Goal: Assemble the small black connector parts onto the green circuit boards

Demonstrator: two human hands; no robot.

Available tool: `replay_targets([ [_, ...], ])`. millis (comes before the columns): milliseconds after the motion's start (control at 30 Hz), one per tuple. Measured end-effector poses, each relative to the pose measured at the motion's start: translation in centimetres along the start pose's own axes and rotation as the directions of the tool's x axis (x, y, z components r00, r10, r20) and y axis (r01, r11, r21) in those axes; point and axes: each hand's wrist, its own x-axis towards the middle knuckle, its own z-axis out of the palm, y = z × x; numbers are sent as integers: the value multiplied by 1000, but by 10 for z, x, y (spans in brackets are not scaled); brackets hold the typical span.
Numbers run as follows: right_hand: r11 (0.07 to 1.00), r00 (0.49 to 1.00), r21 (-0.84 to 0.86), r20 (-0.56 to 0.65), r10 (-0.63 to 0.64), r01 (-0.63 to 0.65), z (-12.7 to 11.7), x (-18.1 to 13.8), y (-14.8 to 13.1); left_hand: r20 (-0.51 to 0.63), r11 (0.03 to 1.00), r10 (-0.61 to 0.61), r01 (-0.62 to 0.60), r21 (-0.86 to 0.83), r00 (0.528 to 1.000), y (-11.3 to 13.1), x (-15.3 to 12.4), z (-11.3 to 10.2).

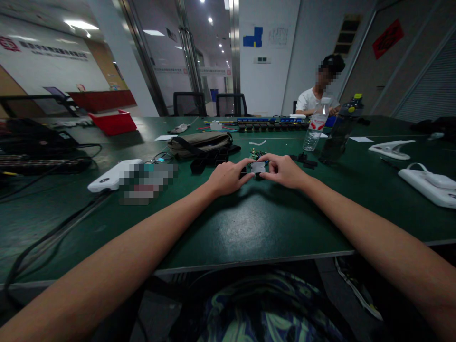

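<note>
Between my two hands is a small light-grey rectangular plate [258,167], too small to name more exactly. Thumb and forefinger of my left hand [228,177] pinch its left side. On its right side, my right hand [283,171] grips it the same way. Just behind the plate lies a cluster of green circuit boards [255,154], partly hidden by my fingers. Dark small parts [304,160] rest on the green table [245,223] to the right of my right hand.
A khaki bag [201,144] with a black strap lies behind my left hand. Right of centre stand a clear water bottle [316,126] and a dark bottle [338,133]. White power banks [116,175] and a red bin [113,122] are left. A person [315,99] sits across the table.
</note>
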Motion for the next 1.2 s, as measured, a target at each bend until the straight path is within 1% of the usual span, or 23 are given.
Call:
replay_targets([
  [167,1000,1000,0,-6,-5,5,0,0,0,7,1000,10,-10,-12,1000,0,0,0],
  [533,999,1000,17,7,-28,27,0,0,3,44,999,33,-34,26,998,0,0,1],
  [700,999,998,7,-26,-53,53,2,1,5,67,999,41,-43,19,997,0,1,2],
  [833,998,997,-42,-50,-51,49,2,3,6,44,999,46,-46,7,998,-1,1,1],
  [933,993,995,-119,-103,-1,-12,-1,4,7,-8,999,12,-12,-30,1000,-3,2,0],
  [1000,982,985,-167,-157,66,-92,-3,6,9,-53,998,-12,9,-60,999,-6,2,0],
  [1067,960,970,-202,-187,155,-192,-5,7,14,-93,997,-13,6,-72,996,-11,2,1],
  [1133,928,951,-236,-177,252,-290,-6,7,19,-111,997,21,-29,-71,994,-17,3,4],
  [1200,891,930,-271,-152,335,-366,-5,7,25,-100,996,52,-58,-62,994,-24,3,7],
])
